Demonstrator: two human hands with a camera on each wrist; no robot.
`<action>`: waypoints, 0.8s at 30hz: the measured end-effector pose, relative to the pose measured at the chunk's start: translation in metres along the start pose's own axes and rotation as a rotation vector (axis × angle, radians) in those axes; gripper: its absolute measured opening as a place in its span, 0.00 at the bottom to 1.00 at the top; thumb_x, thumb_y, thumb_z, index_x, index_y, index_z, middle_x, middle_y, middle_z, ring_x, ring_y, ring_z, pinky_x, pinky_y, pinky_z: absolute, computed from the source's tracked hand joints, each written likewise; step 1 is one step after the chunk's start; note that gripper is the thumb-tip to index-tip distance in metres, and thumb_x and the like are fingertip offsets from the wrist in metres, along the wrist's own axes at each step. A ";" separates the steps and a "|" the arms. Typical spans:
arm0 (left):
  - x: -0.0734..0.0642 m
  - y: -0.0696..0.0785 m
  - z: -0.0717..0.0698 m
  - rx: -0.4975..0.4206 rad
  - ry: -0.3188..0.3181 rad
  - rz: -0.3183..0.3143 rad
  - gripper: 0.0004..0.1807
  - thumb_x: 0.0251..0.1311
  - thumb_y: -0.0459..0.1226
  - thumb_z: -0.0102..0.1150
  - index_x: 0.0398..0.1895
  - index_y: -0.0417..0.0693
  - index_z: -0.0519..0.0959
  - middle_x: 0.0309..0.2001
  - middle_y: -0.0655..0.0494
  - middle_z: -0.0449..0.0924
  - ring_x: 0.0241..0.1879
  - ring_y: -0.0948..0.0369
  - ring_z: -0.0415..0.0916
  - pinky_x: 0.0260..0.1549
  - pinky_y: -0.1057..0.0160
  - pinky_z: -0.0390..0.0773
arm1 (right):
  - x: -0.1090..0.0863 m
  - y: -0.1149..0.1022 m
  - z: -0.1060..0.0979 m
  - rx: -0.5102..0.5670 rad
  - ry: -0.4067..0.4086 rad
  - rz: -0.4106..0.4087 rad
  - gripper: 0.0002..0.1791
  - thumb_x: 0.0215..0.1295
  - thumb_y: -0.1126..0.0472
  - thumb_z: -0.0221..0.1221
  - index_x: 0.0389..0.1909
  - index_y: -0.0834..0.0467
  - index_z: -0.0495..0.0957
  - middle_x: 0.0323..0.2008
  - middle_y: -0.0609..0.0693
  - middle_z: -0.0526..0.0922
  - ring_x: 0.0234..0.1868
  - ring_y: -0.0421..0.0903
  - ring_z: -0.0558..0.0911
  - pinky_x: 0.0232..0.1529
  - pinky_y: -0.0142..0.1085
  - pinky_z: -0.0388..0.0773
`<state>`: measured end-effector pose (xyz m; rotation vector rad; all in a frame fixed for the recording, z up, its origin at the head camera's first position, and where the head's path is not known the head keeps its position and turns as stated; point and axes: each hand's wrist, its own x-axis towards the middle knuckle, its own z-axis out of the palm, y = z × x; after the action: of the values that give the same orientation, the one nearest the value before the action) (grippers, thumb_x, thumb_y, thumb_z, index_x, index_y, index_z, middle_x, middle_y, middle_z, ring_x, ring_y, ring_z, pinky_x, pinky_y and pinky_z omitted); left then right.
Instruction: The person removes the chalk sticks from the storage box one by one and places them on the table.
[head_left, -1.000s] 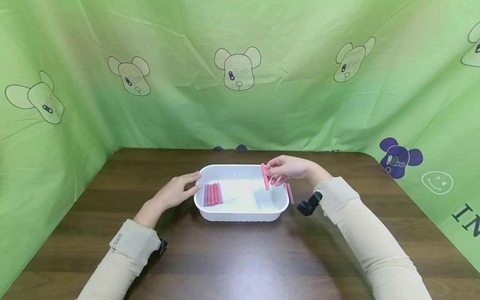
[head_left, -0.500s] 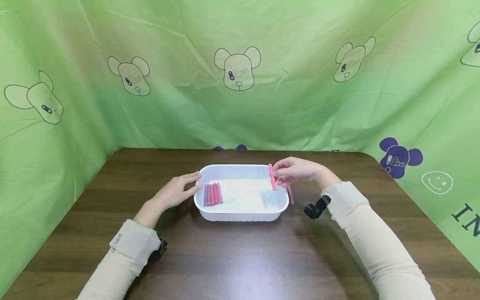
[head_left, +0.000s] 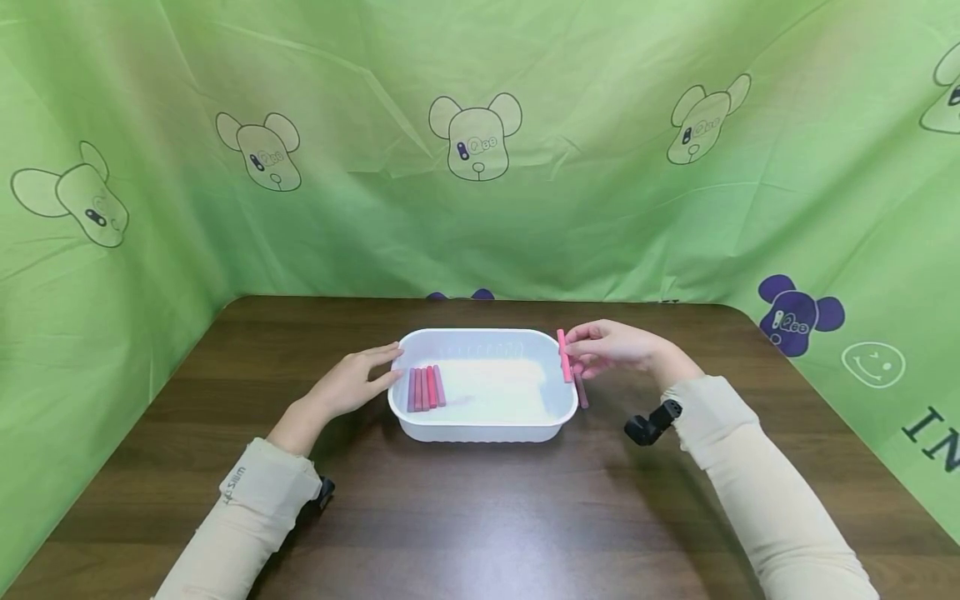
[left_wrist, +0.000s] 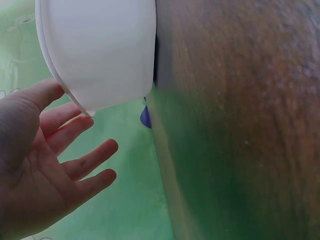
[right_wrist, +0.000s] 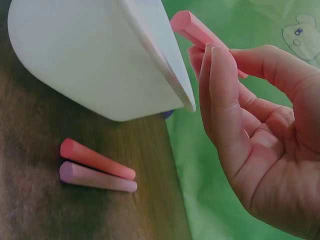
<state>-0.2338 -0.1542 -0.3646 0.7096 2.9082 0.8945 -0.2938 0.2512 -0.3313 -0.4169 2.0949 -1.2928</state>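
Note:
My right hand (head_left: 611,346) pinches a pink chalk stick (head_left: 564,357) between thumb and fingertips. The stick is raised over the right rim of a white plastic basin (head_left: 480,433). In the right wrist view, this chalk (right_wrist: 195,30) points up past the basin's edge. At the other end, my left hand (head_left: 348,383) rests with loosely extended fingers against the left rim; the left wrist view has the thumb (left_wrist: 47,92) right at the rim. Inside the basin, several pink and purple chalk sticks (head_left: 423,390) lie side by side at the left.
On the table to the right of the basin lie a red-pink chalk stick (right_wrist: 97,159) and a light purple chalk stick (right_wrist: 97,177), side by side. The brown wooden table (head_left: 450,517) ends at a green printed cloth (head_left: 480,233) behind and at the sides.
My right hand has moved to the right with the pink chalk, from above the basin's right part to over its right rim. My left hand and the chalk in the basin have stayed put.

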 end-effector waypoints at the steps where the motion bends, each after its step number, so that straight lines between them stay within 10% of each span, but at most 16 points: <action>1: 0.000 0.000 0.000 0.000 0.000 0.000 0.27 0.65 0.43 0.51 0.65 0.40 0.66 0.68 0.44 0.63 0.68 0.46 0.60 0.66 0.45 0.62 | -0.001 0.001 -0.001 0.002 0.005 -0.002 0.17 0.68 0.61 0.51 0.51 0.69 0.65 0.30 0.45 0.82 0.32 0.36 0.81 0.37 0.30 0.82; 24: -0.001 0.000 0.000 0.027 0.015 0.019 0.26 0.66 0.42 0.51 0.64 0.39 0.67 0.67 0.43 0.64 0.67 0.46 0.61 0.65 0.46 0.62 | -0.019 0.035 -0.011 0.120 0.041 -0.001 0.08 0.71 0.60 0.48 0.45 0.59 0.68 0.29 0.42 0.80 0.31 0.34 0.80 0.39 0.30 0.83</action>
<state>-0.2326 -0.1547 -0.3648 0.7360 2.9369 0.8683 -0.2850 0.2859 -0.3525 -0.3419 2.0374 -1.4302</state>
